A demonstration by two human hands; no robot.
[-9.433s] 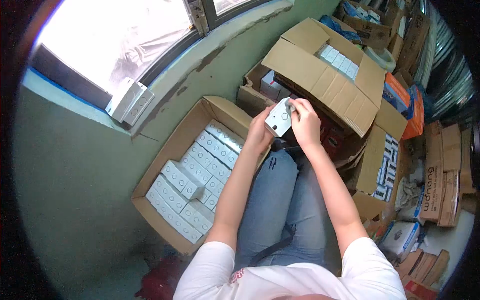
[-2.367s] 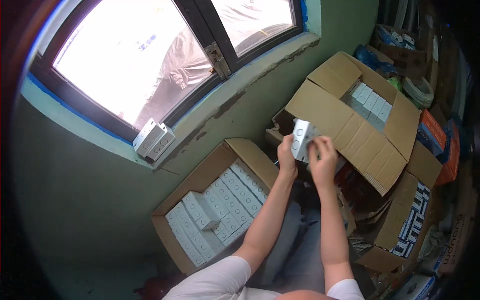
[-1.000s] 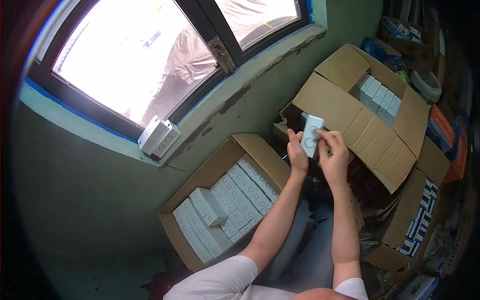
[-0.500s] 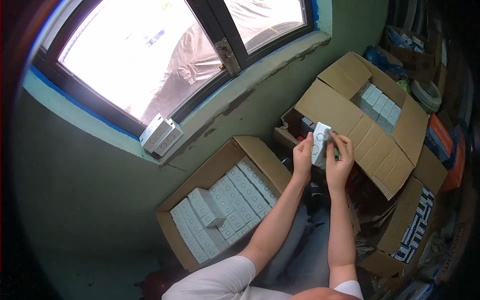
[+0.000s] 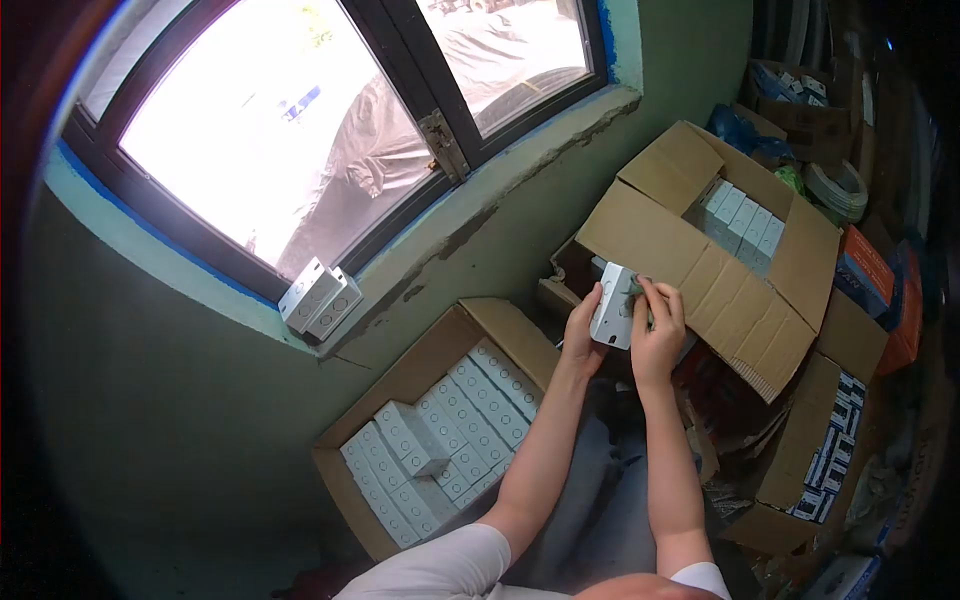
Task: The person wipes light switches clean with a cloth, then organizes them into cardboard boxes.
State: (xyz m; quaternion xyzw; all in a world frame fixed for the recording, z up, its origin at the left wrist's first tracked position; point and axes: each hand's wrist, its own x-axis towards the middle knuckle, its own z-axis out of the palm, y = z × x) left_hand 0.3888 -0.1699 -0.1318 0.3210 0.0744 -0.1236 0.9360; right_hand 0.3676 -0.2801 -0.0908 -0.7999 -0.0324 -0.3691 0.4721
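Observation:
A white electrical back box (image 5: 612, 312) with round knockouts is held up in front of me, its flat face now tilted upward. My left hand (image 5: 580, 338) is closed around its left side, thumb along the edge. At the box's right edge my right hand (image 5: 658, 332) is bent, with thumb and fingers pinched together close to the upper corner. Whatever lies between those right fingertips is too small and hidden to make out. Below left stands an open carton (image 5: 345, 480) holding rows of similar white boxes (image 5: 470, 420), one of them sitting on top of the others.
Two more white boxes (image 5: 320, 297) rest on the window sill (image 5: 440, 215). To the right stands a large open carton (image 5: 690, 260) with white boxes inside. Below it is another carton (image 5: 780, 490) with dark-and-white packets (image 5: 835, 450). An orange-and-blue package (image 5: 865, 270) lies at the far right.
The white back box has turned so that its broad face shows, and both hands have shifted slightly left and down in view. My right fingers have moved up along its edge.

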